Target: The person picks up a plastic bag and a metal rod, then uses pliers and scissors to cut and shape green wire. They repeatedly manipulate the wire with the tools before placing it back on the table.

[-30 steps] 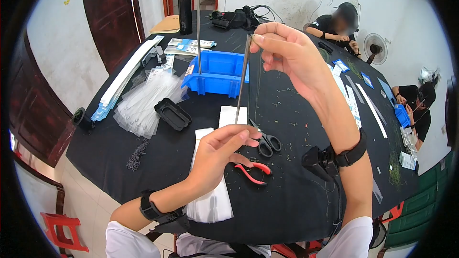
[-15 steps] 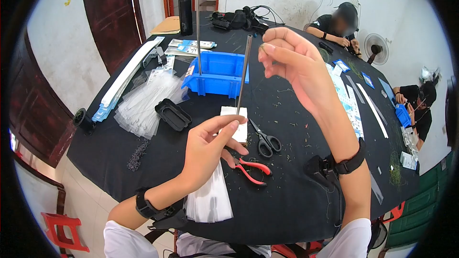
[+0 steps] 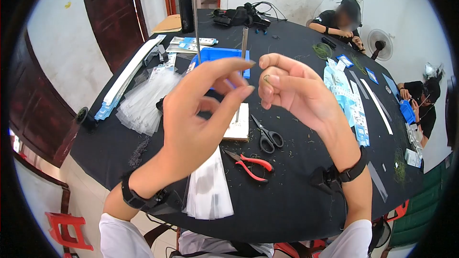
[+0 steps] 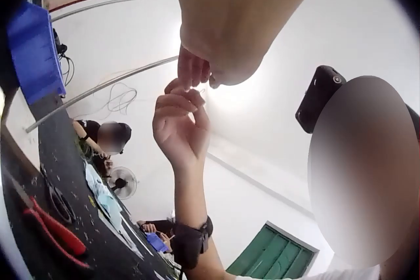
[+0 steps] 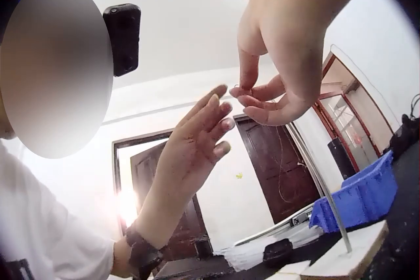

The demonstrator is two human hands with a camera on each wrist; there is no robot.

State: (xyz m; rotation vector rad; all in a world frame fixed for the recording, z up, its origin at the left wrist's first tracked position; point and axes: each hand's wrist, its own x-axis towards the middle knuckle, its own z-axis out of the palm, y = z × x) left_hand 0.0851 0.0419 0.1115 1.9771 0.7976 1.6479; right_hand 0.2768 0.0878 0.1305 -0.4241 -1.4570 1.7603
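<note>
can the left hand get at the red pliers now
Probably yes: the left hand looks empty, and the red-handled pliers lie uncovered on the black table, with nothing seen blocking the way down.

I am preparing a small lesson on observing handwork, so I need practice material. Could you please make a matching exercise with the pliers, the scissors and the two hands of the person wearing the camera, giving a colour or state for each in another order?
Column one
1. pliers
2. right hand
3. scissors
4. left hand

Column two
A. black-handled
B. holding nothing that can be seen
C. red-handled
D. pinching a small thin thing

Right pairs: 1-C, 2-D, 3-A, 4-B
</note>
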